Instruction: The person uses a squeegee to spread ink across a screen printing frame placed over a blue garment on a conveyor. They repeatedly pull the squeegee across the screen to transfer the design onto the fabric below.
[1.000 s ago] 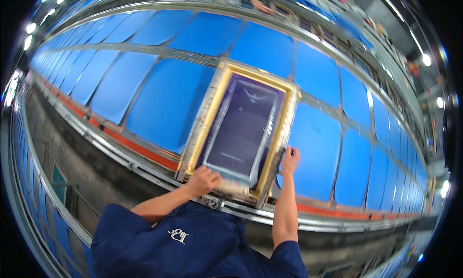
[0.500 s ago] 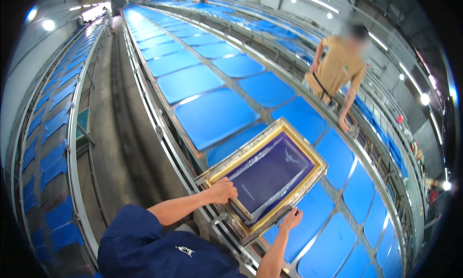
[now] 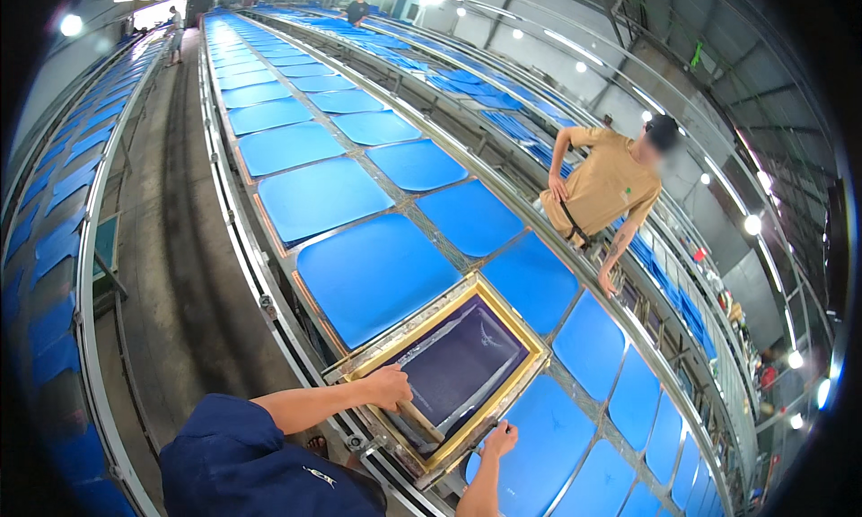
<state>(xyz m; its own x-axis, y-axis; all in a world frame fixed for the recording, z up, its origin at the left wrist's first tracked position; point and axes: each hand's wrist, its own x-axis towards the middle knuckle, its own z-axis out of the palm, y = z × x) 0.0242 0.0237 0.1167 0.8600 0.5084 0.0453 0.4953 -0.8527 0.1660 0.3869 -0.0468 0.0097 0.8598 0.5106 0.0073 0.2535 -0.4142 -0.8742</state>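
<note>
The left hand [image 3: 391, 387] closes its grip on the wooden squeegee [image 3: 420, 420] lying inside the yellow-framed screen [image 3: 462, 366] on the bench [image 3: 269, 293], its long axis crosswise, while the right hand [image 3: 499, 439] clasps the frame's near edge.

Wearer's body as seen from the head camera: a dark navy short-sleeved shirt [image 3: 242, 463] fills the lower edge, its fabric plain except for a small pale emblem on the chest. Both forearms emerge bare below the sleeves, with no gloves, watch or bands visible. The left hand [image 3: 391, 387] and right hand [image 3: 499, 438] are uncovered; a sandalled foot [image 3: 316, 444] shows just beside the shirt hem.
</note>
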